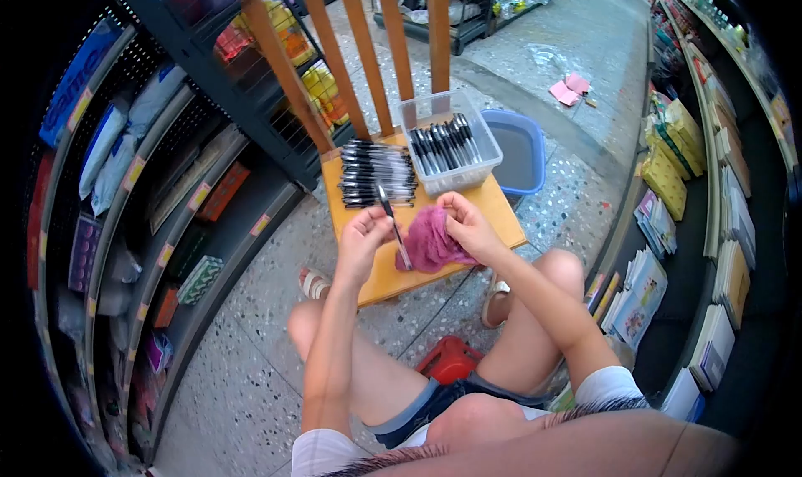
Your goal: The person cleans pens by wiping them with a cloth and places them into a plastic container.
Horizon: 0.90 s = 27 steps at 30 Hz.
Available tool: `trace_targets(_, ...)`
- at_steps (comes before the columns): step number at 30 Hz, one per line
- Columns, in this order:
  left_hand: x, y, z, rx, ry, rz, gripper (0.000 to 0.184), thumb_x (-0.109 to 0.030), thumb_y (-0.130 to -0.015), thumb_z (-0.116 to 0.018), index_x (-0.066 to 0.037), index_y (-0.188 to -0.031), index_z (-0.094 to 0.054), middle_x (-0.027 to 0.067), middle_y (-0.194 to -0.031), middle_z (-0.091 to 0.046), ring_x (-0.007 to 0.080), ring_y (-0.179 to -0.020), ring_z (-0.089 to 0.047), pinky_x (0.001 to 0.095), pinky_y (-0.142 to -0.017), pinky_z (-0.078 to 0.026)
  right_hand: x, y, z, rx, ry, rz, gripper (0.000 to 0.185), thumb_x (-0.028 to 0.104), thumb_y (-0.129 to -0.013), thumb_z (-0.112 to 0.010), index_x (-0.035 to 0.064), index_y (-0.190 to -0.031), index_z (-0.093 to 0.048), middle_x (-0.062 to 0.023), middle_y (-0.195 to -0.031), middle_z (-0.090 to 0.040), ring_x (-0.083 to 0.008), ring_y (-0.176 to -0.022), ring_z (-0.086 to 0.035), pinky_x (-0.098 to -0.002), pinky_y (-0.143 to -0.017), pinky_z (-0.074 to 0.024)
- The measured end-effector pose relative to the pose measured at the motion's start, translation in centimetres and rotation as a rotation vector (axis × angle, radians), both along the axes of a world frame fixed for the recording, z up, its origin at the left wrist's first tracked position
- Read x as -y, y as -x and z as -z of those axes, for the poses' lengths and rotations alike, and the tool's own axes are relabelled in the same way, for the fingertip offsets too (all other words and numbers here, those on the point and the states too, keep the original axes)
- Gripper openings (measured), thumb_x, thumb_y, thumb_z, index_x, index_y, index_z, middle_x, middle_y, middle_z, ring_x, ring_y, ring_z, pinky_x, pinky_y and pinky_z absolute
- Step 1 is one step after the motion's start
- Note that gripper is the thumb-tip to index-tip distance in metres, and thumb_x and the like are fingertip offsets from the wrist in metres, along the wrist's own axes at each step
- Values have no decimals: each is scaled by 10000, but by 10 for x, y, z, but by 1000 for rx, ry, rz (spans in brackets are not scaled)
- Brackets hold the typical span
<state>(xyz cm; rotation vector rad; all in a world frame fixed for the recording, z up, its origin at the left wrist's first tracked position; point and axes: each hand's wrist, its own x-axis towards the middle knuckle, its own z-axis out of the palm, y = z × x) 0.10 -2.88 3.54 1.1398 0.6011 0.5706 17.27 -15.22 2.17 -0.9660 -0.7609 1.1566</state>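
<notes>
My left hand (366,236) pinches a pen (391,218) with a black top and a clear barrel, held at a tilt above the front of the wooden chair seat (376,287). In my right hand (469,226) is a crumpled purplish-pink cloth (430,241), close beside the pen's lower end. Whether cloth and pen touch I cannot tell. Behind my left hand, a stack of similar pens (373,172) lies on the seat. A clear plastic box (455,179) to its right holds several more pens (443,145), standing at a slant.
A blue basin (539,164) with greyish water stands on the floor behind the chair. Stocked shelves curve along the left (180,185) and right (710,168). Pink paper (570,88) lies on the speckled floor. Between my legs is a red plastic object (449,358).
</notes>
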Motion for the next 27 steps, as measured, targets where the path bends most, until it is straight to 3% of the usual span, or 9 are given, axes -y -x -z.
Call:
trace_targets(6,39,-10,6,-48,-35,252,152,-50,-866,-572,29,-993,-543,75,-844,-624,161,-751,-635,274,-703,-511,-2,0,-16,5,-95,47,280,33,-864,-549,49,-1114,-423,-62,-1064,-564,-104,-964,-547,-253,-843,-451)
trace_targets(13,41,-9,12,-102,-139,251,133,-38,-862,-568,12,-980,-537,45,-809,-615,143,-733,-616,265,-711,-499,-6,0,-8,92,-31,57,212,21,-851,-583,19,-1046,-500,-33,-934,-611,-83,-848,-589,-223,-747,-486)
trace_targets(19,42,-8,13,-98,-99,293,145,-54,-873,-557,14,-1000,-535,56,-840,-621,139,-753,-612,273,-724,-494,-7,-2,-8,119,-7,101,134,24,-893,-478,-12,-1015,-520,-44,-864,-618,-81,-790,-578,-226,-701,-476)
trace_targets(25,41,-5,17,-69,-41,267,176,-97,-884,-557,12,-1019,-533,58,-848,-624,145,-762,-613,284,-746,-489,-12,3,10,105,-58,123,171,53,-913,-481,-6,-1072,-505,-60,-967,-610,-87,-867,-569,-228,-747,-474)
trace_targets(27,41,-6,15,-55,-19,249,191,-109,-884,-559,13,-1029,-532,62,-851,-627,148,-767,-615,286,-745,-490,-10,8,3,-23,-64,85,207,52,-910,-491,1,-1110,-483,-70,-1008,-603,-97,-900,-570,-236,-776,-474)
